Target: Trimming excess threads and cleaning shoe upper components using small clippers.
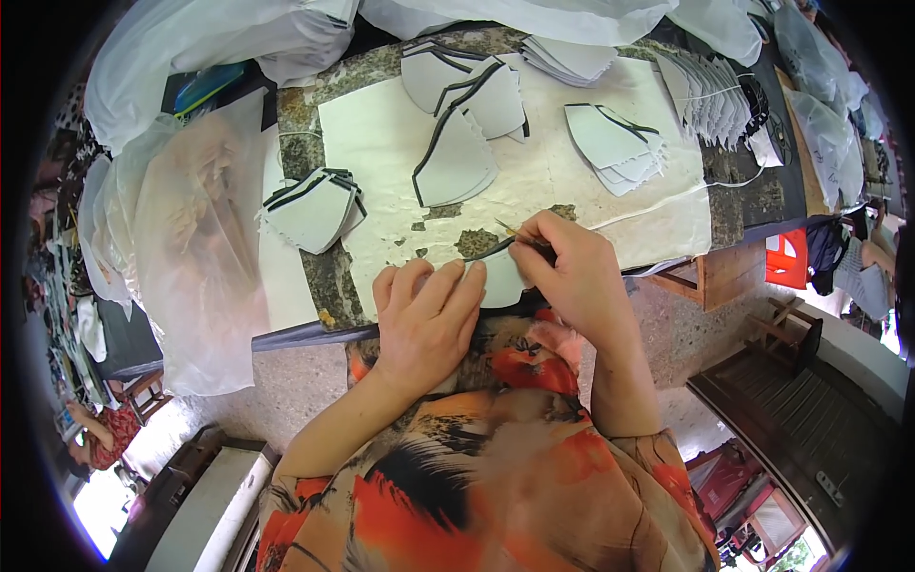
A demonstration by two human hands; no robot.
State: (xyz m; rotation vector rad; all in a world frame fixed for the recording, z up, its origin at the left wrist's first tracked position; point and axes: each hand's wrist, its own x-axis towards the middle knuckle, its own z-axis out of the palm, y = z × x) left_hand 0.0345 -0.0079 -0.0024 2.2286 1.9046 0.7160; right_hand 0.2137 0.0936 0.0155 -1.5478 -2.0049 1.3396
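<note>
The left hand (pixel 429 315) is lying palm down, with its fingers close together and a little bent. It is pressing on the left part of a white piece (pixel 502 278) with a black edge. The right hand (pixel 574 267) is pinching a thin stick (pixel 506 228), and the stick's pointy end is poking out to the left. The right fingertips are sitting at the piece's right end, but I cannot tell how much they are touching it. The white piece is resting between the two hands, at the near edge of the table (pixel 300 157).

Under it, a big pale sheet (pixel 376 119) is covering much of the table. The sheet is wearing away near the hands, and dark spots are showing. Past the hands, a middle pile (pixel 453 162) of white pieces with black edges is spreading out. A left pile (pixel 310 214) and a right pile (pixel 615 153) are lying on either side. Farther back, more white pieces (pixel 569 59) are fanning out. At the right, a tied bunch (pixel 707 100) is leaning, and a thin white cord (pixel 658 204) is running toward the right hand. Clear plastic (pixel 200 248) is hanging over the table's left side. On the floor at the right, a dark wooden stool (pixel 786 329) is standing.
</note>
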